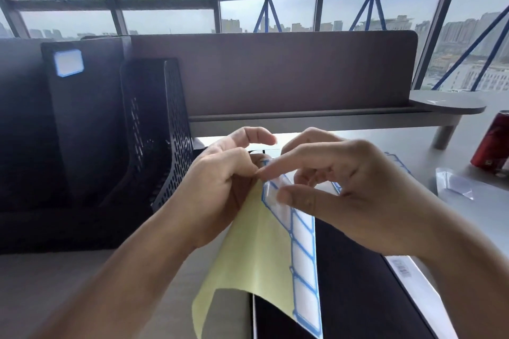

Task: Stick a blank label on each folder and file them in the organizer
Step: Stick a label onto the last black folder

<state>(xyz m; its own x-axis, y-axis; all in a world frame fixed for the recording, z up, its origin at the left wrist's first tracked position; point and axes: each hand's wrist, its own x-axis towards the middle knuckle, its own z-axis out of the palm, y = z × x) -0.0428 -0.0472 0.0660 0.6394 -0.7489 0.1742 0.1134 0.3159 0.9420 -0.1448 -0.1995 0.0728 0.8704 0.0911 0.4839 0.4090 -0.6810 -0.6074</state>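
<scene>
I hold a label sheet [256,245] above the desk: its yellow backing faces me and a column of blue-bordered white labels runs down its right side. My left hand [220,187] pinches the sheet's top edge. My right hand [344,192] has thumb and fingers on a blank label [271,191] that is curling off the sheet's top. Under the sheet a black folder [358,283] lies flat on the desk. At the left, a black folder [88,118] carrying a blue-bordered label [68,62] stands upright in the black perforated organizer [176,124].
A red drink can [493,143] stands at the right edge beside a clear plastic wrapper [454,183]. A dark partition [275,71] with a narrow shelf closes the back of the desk, windows behind it. Another label sheet's edge [399,162] shows behind my right hand.
</scene>
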